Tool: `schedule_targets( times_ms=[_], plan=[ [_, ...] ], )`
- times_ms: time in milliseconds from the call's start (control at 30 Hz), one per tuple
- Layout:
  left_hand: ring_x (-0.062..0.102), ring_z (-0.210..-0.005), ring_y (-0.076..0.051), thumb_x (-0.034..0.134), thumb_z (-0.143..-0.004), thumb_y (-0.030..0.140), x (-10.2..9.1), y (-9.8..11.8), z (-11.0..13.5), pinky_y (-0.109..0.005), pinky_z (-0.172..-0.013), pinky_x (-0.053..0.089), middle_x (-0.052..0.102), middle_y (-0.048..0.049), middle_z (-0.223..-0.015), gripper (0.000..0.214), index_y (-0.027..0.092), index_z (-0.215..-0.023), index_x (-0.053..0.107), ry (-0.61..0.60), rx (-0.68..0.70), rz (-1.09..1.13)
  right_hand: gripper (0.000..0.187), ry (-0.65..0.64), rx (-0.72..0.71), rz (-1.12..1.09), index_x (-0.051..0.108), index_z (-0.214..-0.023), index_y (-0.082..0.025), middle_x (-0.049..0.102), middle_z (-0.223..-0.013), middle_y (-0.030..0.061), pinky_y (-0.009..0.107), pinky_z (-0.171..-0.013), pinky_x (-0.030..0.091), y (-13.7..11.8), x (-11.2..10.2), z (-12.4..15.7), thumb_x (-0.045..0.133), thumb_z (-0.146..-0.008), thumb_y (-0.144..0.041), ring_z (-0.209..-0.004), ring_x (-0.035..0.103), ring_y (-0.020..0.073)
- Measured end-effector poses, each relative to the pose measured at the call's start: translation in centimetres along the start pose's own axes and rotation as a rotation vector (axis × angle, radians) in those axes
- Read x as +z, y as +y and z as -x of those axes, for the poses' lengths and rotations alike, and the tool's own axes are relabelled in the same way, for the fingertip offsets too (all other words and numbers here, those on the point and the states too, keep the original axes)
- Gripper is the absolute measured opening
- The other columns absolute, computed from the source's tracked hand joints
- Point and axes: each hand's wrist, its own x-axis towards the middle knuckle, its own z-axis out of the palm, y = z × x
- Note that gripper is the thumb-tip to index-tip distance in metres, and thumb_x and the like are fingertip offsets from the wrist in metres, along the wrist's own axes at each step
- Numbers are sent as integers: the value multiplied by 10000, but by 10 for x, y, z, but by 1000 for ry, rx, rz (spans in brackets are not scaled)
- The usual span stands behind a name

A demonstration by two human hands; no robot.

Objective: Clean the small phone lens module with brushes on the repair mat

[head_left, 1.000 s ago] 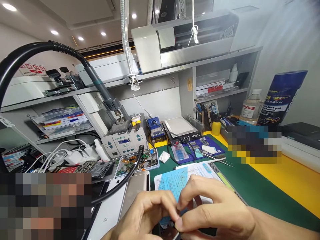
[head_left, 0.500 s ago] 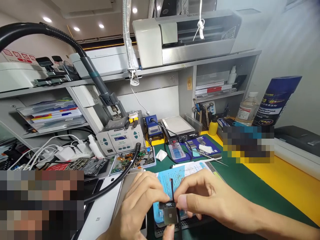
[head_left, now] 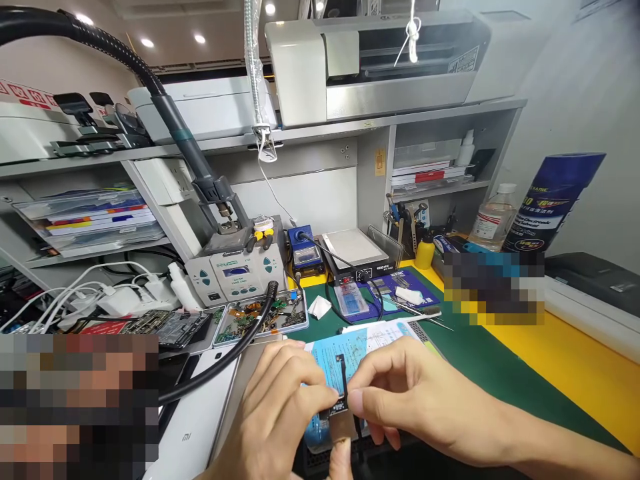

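A small square electronic module (head_left: 341,424) with a thin black flex strip rising from it is held low in the middle of the view. My left hand (head_left: 280,417) pinches its left side, with the thumb under it. My right hand (head_left: 415,400) pinches its right side with thumb and forefinger. Both hands are closed on it. Behind the hands lies a light blue printed sheet (head_left: 345,353) on a perforated metal plate (head_left: 425,333), which rests on the green mat (head_left: 480,367).
A black flexible hose (head_left: 150,93) arches over the left. A soldering station (head_left: 237,270), a parts tray (head_left: 260,320), a hot plate (head_left: 353,250), tweezers (head_left: 420,313), bottles (head_left: 495,217) and a blue can (head_left: 555,200) stand behind. A white phone back (head_left: 195,427) lies at left.
The hands have lifted the small module into view and hold it a little higher. The camera has tilted slightly upward.
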Motion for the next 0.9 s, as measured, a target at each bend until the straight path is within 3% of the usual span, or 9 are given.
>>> schedule_targets(
  times_ms=[267, 500, 633, 900],
  plan=[
    [552, -801, -202, 615, -706, 86, -6, 1, 2, -520, -883, 496, 567, -47, -835, 293, 167, -983, 567, -117, 22, -37, 123, 3, 0, 12, 726, -725, -115, 615, -560, -18, 165, -473, 406, -2, 0, -2, 649, -812, -154, -493, 517, 76],
    [537, -814, -210, 617, -700, 57, -1, 3, 1, -513, -870, 489, 566, -56, -831, 293, 158, -973, 583, -100, -13, -34, 78, 18, -6, -38, 727, -729, -126, 609, -562, -30, 159, -472, 376, 4, 3, -3, 746, -770, -189, -517, 519, 80],
    [512, -790, -207, 574, -727, 68, 4, 3, 1, -493, -837, 477, 543, -48, -796, 216, 159, -922, 593, -23, -20, -9, 167, 22, -6, 4, 719, -700, -113, 595, -542, -29, 162, -454, 341, 6, 4, -3, 772, -786, -245, -495, 491, 72],
    [510, -753, -194, 561, -766, 107, 3, 5, 2, -465, -840, 474, 539, -37, -787, 185, 175, -936, 586, -33, -83, 126, 294, -114, 55, -36, 716, -700, -94, 640, -561, 21, 192, -481, 474, 0, -6, 0, 734, -824, -360, -477, 576, 101]
  ],
)
